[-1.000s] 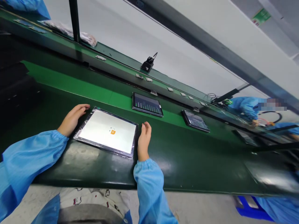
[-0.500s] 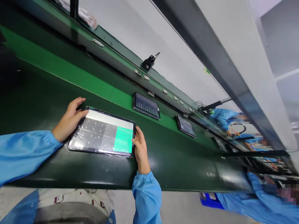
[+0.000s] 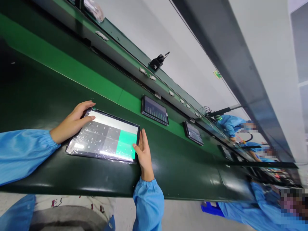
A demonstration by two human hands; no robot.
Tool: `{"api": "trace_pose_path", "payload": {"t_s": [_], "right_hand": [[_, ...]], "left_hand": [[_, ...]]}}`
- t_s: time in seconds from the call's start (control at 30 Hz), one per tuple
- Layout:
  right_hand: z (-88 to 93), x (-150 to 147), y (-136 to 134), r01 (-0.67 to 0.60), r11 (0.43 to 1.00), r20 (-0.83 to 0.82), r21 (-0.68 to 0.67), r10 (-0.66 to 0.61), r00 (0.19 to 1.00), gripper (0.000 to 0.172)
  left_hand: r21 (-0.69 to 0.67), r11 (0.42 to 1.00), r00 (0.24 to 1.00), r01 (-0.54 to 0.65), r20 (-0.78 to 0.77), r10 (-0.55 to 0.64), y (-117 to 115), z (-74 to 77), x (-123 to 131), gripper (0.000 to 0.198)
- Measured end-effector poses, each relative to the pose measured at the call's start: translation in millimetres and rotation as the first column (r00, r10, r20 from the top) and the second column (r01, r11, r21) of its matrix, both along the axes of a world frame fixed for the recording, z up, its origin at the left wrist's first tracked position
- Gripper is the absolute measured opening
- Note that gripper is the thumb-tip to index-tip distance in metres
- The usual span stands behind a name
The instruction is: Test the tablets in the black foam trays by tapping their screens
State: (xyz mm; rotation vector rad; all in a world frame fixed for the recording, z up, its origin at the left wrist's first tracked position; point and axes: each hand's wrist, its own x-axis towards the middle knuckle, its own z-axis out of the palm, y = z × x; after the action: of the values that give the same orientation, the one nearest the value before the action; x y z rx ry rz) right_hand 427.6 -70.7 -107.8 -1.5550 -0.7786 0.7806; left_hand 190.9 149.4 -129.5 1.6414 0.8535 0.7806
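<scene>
Along the far ledge (image 3: 122,53), a clear-wrapped bundle (image 3: 94,10) lies at left; a black device (image 3: 157,63) stands right of it. A blue-clad co-worker (image 3: 230,124) is noted far right.

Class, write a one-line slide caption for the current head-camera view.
Left hand and right hand hold opposite ends of a tablet showing a number keypad at a dark green workbench.

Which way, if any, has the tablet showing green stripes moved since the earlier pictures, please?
No: judged against the black device beyond, the striped tablet keeps its place on the green strip; the view has tilted.
</scene>
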Motion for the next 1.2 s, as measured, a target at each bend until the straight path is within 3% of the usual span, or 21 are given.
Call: {"api": "trace_pose_path", "payload": {"t_s": [0.23, 0.43, 0.57, 0.67, 0.8, 0.93, 1.13, 1.2], "right_hand": [[0.2, 2.5, -1.9, -0.075, 0.994, -0.026, 0.077, 0.077, 0.997, 0.095], [2.6, -1.6, 1.1, -0.012, 0.992, -0.073, 0.129, 0.021, 0.997, 0.075], [1.2, -1.6, 0.9, 0.001, 0.988, -0.093, 0.154, 0.013, 0.996, 0.073], [-0.9, -0.1, -0.4, -0.048, 0.988, -0.072, 0.149, 0.059, 0.996, 0.082], [-4.2, -1.5, 1.0, -0.030, 0.996, -0.010, 0.086, 0.030, 0.999, 0.096], [-8.8, -3.2, 3.6, 0.045, 0.996, -0.024, 0.080, -0.043, 0.999, 0.097], [-12.3, 2.8, 0.2, -0.073, 0.989, -0.018, 0.128, 0.076, 0.997, 0.100], [-13.4, 2.8, 1.2, -0.059, 0.992, -0.001, 0.107, 0.060, 0.998, 0.096]], "left_hand": [[0.088, 0.994, 0.995, 0.065, -0.075, -0.058, 0.9, 3.2, -2.2, 0.065], [0.173, 0.979, 0.983, 0.112, -0.162, -0.084, -3.9, 6.2, 0.7, 0.079], [0.088, 0.970, 0.965, 0.226, -0.156, -0.211, 6.8, 6.7, -7.5, 0.082], [0.038, 0.958, 0.950, 0.284, -0.148, -0.275, 15.4, 8.3, -15.1, 0.085], [-0.016, 0.960, 0.947, 0.280, -0.156, -0.279, 17.1, 12.3, -18.7, 0.082], [-0.076, 0.964, 0.951, 0.256, -0.161, -0.265, 14.9, 16.5, -18.8, 0.078], [-0.107, 0.968, 0.963, 0.229, -0.123, -0.241, 13.0, 18.6, -20.8, 0.079], [-0.116, 0.965, 0.961, 0.236, -0.121, -0.249, 12.8, 18.2, -21.1, 0.077]]}}
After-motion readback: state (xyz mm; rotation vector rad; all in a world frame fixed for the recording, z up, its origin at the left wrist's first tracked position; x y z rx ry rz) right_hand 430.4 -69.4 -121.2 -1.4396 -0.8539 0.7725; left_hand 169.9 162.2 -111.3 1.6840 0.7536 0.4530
